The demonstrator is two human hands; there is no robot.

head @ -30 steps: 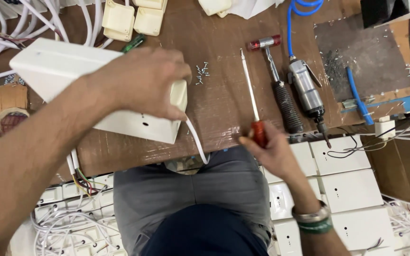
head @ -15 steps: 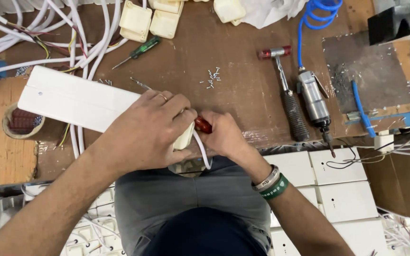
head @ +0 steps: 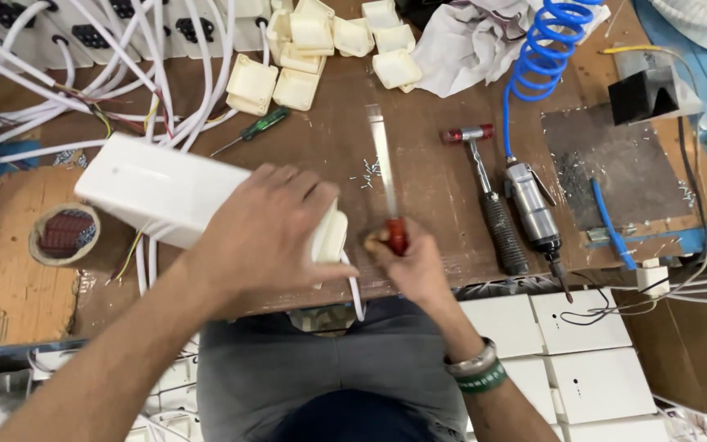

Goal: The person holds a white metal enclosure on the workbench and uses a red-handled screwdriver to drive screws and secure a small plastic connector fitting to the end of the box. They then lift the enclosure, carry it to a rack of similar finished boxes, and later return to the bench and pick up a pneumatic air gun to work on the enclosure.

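White plastic box (head: 153, 190), long and rectangular, lies near the front edge of the brown workbench (head: 419, 176), its far end among loose white cables (head: 83, 49) and its near end under my palm. It looks like a hollow moulded housing: stiff, light for its bulk, smooth enough to slide on the wood, so I judge the flat top and the long edges the best places to press or clasp it. My left hand (head: 276, 225) spreads over its right end, fingers closed down on the casing and pinning it. A thin white cord (head: 355, 296) curls out from under that end toward my lap; it is soft and would bend, no place to pull. My right hand (head: 411, 263) is wrapped tight around the red handle of a screwdriver (head: 388, 180), the blurred shaft pointing away across the bench.
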